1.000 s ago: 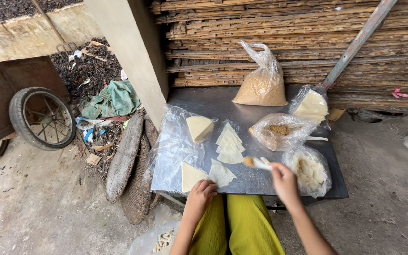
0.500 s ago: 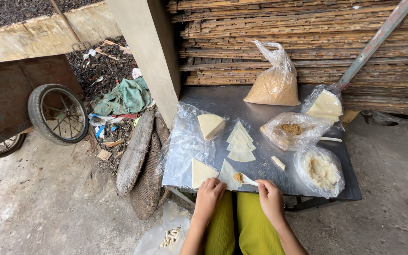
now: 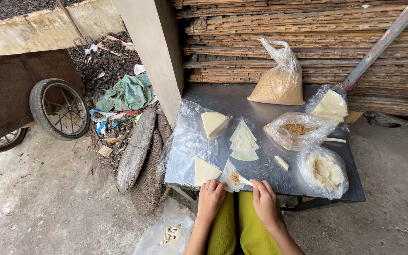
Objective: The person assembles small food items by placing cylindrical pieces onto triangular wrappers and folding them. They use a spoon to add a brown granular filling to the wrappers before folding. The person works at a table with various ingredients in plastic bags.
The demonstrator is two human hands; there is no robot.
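Both hands have drawn in to the near edge of the dark metal table (image 3: 242, 101) since half a second ago, meeting at one wrapper. Behind it on the table stand a big bag of brown crumbs (image 3: 278, 85), bags of filling, and a fanned stack of triangular wrappers (image 3: 243, 141) not yet filled. The filled wrapper (image 3: 234, 178), a spoonful of brown filling on it, lies unfolded at the edge. Left hand (image 3: 210, 198) and right hand (image 3: 265, 200) curl fingertips onto its corners, pinching lightly.
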